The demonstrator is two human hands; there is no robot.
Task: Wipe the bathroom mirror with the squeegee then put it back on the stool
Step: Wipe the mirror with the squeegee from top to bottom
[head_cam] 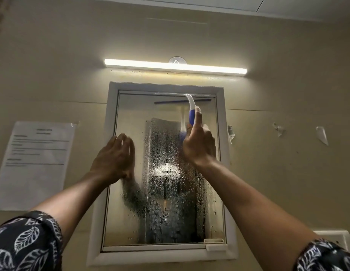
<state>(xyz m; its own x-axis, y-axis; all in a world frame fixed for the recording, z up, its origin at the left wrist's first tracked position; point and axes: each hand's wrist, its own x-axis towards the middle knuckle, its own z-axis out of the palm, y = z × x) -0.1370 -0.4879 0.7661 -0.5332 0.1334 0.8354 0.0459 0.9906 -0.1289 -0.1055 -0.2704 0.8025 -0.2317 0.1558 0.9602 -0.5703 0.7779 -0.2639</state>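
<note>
The bathroom mirror point(131, 114) hangs on the wall in a white frame, its middle covered in water drops. My right hand point(198, 143) grips the blue and white handle of the squeegee point(190, 106), with the index finger laid along it. The squeegee's blade lies across the top edge of the glass. My left hand point(114, 155) rests flat on the left side of the mirror, fingers straight. The stool is out of view.
A lit tube light point(174, 66) runs above the mirror. A printed paper sheet point(37, 163) is taped to the wall on the left. Torn tape scraps point(321, 134) stick to the wall on the right. A white wall plate point(334, 237) shows at lower right.
</note>
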